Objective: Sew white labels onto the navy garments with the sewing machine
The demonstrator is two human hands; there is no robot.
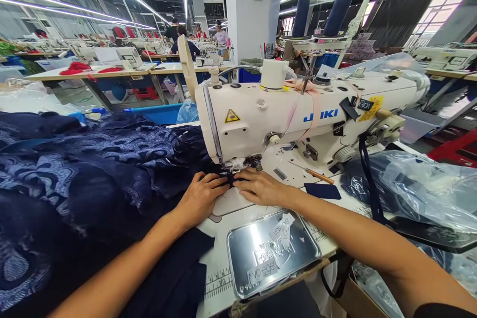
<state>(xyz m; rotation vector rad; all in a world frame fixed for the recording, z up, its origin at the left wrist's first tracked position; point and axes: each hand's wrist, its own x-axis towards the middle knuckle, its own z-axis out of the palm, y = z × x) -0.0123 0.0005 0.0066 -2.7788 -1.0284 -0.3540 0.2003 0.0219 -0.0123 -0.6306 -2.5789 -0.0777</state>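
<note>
At the needle of a white sewing machine (253, 109), my left hand (203, 196) has its fingers closed on navy fabric (160, 186). My right hand (261, 188) meets it from the other side, fingertips pressed on the same fabric just under the presser foot (233, 165). Only a narrow strip of cloth shows between the hands; the exact seam is hidden. The rest of the fabric, patterned with pale scallops, lies heaped to the left, and some hangs over the front edge by my left forearm.
A metal tin (274, 251) with loose labels lies in front of the machine. An orange-handled awl (316, 175) and a small navy fabric piece (322, 191) rest to the right. Plastic-bagged goods (428, 194) sit beyond. Navy thread cones (337, 14) stand above. People work farther back.
</note>
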